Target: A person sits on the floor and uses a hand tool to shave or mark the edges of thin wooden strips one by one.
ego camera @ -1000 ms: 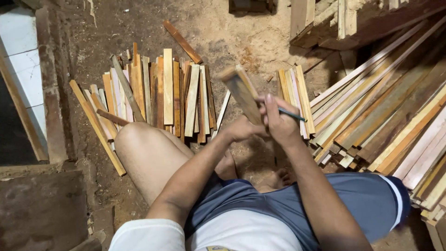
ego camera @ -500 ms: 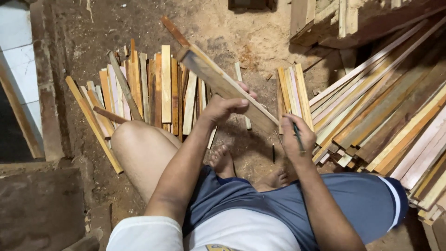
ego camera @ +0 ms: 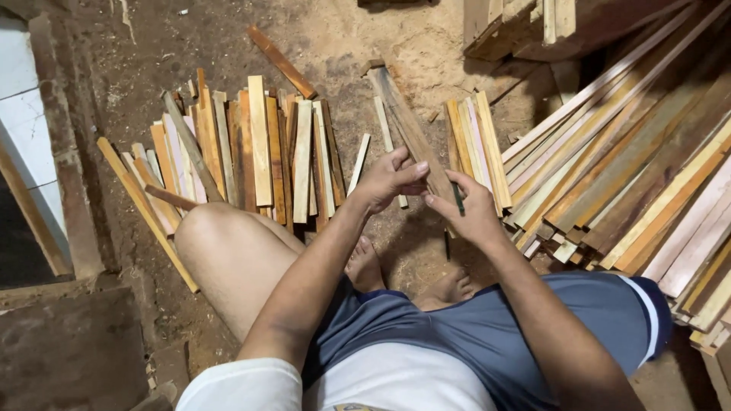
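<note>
Now gripping slat (ego camera: 411, 133) two-handed (seemingly)

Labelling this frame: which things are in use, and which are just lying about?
In use:
- dark wooden slat, gripped at its near end by the left hand and right hand
- pencil in the right hand

Lying about:
- slats laid on the dirt floor
- small bundle of slats
- long stacked strips

Short wood strips (ego camera: 251, 148) fanned on dirt floor (ego camera: 343, 46) left, long slats (ego camera: 632, 167) piled right.
</note>
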